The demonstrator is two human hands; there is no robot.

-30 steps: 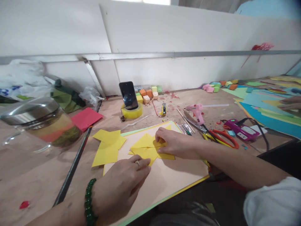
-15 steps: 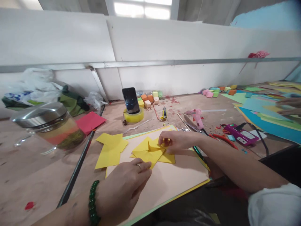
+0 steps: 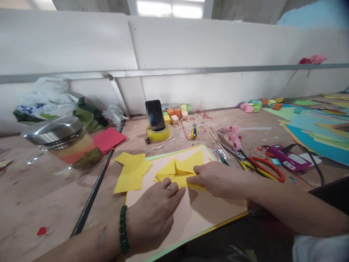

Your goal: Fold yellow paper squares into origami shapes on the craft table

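Note:
A folded yellow paper piece (image 3: 180,168) lies on a pale peach card sheet (image 3: 201,214) in front of me. My left hand (image 3: 156,213), with a ring and a green bead bracelet at the wrist, lies flat with fingers stretched onto the paper's near edge. My right hand (image 3: 218,179) presses down on the paper's right side with its fingers together, a flap standing up just beyond them. More yellow paper squares (image 3: 131,171) lie to the left of the card.
A glass jar with a metal lid (image 3: 65,143) stands at left beside a red sheet (image 3: 110,139). A phone (image 3: 155,114) leans on a yellow tape roll. A pink glue gun (image 3: 233,134), red-handled scissors (image 3: 264,167), a purple tool (image 3: 286,158) and coloured paper sheets (image 3: 313,127) lie right.
My right hand has come nearer along the yellow paper, from its far corner to its right side, and a flap has been folded over. My left hand has stayed on the near edge.

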